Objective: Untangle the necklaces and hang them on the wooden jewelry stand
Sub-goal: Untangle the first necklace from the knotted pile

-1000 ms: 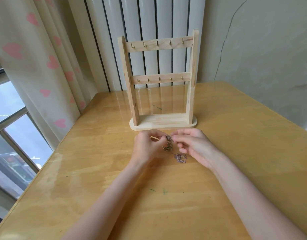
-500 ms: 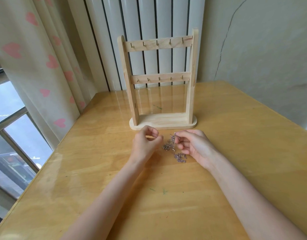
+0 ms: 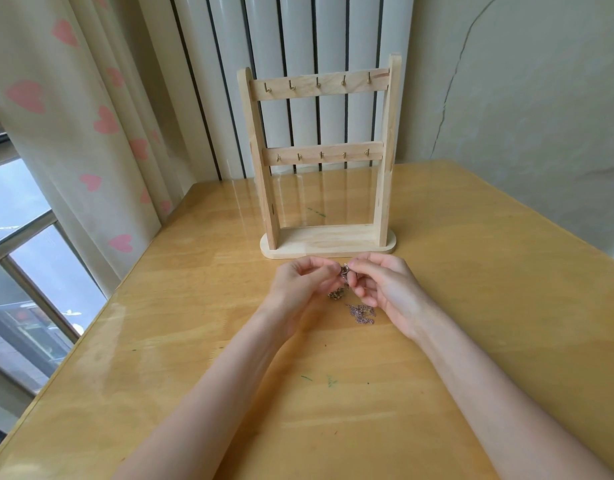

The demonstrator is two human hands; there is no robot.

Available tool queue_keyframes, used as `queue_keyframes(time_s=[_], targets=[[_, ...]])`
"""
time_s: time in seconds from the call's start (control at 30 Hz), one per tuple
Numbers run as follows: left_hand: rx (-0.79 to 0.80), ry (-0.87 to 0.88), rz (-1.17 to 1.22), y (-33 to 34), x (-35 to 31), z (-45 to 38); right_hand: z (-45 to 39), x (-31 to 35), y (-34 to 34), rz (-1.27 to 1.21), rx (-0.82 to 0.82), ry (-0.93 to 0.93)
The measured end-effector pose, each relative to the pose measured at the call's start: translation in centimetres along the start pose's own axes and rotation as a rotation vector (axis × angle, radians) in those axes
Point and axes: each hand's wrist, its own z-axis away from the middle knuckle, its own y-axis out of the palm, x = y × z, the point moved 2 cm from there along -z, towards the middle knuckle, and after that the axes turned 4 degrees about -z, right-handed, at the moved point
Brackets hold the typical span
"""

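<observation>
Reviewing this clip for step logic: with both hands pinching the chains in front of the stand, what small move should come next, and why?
Probably ease the hands apart to draw one chain free. The left hand and right hand pinch the tangled necklaces between them, a clump lies on the table, and every hook on the wooden stand is bare.

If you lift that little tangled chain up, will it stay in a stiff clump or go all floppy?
Probably floppy: the thin tangled metal necklace chain lies in loose kinks on the yellow wooden table. Likely light, since fingertips alone pinch it. It may snag, being knotted.
</observation>
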Motion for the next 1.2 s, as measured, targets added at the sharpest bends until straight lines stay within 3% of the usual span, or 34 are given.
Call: queue_keyframes(time_s=[0.23, 0.47, 0.67, 0.87, 1.03, 1.2], targets=[[-0.132, 0.086, -0.091, -0.6, 0.0, -0.1, 0.1, -0.1, -0.1, 0.06, 0.037, 0.049], [-0.2, 0.25, -0.465, 0.0, -0.1, -0.1, -0.2, -0.5, -0.2, 0.113, -0.089, 0.054], [-0.038, 0.091, -0.456, 0.5, 1.0, -0.4, -0.4, -0.4, -0.9, 0.04, -0.197, 0.038], [-0.053, 0.067, -0.246, 0.1, 0.2, -0.3, -0.4, -0.4, -0.7, -0.053, -0.04, 0.09], [-0.12, 0.195, -0.546, -0.4, 0.7, -0.8, -0.2, -0.6, -0.7, 0.295, -0.101, 0.057], [-0.172, 0.395, -0.894, -0.1, 0.4, -0.3, -0.3, -0.6, -0.7, 0.22, -0.142, 0.072]])
